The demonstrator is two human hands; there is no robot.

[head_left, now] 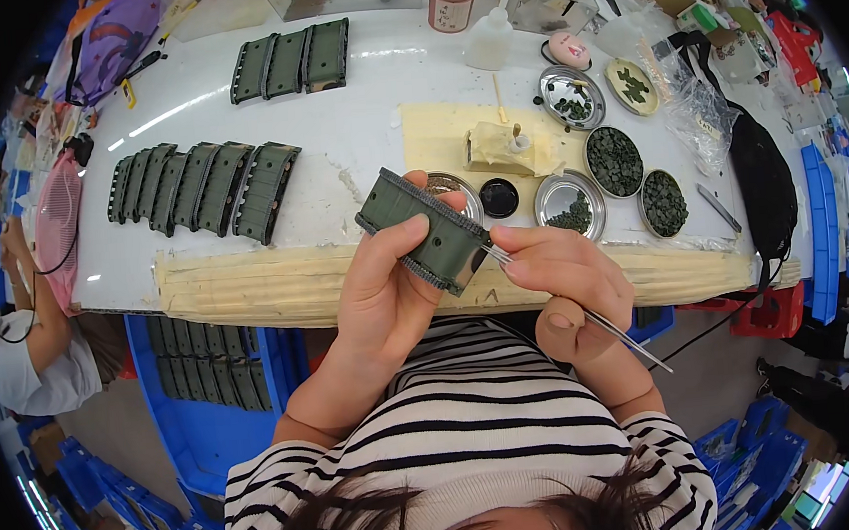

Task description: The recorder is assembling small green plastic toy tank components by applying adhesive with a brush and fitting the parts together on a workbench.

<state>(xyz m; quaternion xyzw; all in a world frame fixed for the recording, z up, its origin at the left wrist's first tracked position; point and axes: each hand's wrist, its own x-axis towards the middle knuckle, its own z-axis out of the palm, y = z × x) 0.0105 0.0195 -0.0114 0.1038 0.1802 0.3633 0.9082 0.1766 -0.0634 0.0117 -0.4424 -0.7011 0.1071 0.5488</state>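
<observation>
My left hand (379,293) grips a curved, dark green camouflage-patterned plastic part (430,230) with ribbed edges, held tilted above the table's near edge. Its thumb presses on the upper face. In my right hand (574,264) is a pair of metal tweezers (631,337), their tips touching the part's right end. Whether the tips pinch a small piece cannot be made out. Just beyond my hands stand a small black round pot (499,198) and a silver dish (573,213) of tiny dark green pieces. Another silver dish (459,192) is partly hidden behind my left fingers.
Similar green parts stand in a row (205,190) at left, with more (290,62) farther back. Tins of green pieces (614,161) and a loose metal tool (719,207) lie right. A masking-taped block (510,149) sits mid-table. A blue crate (188,434) holds more parts; a co-worker's arm (45,301) shows left.
</observation>
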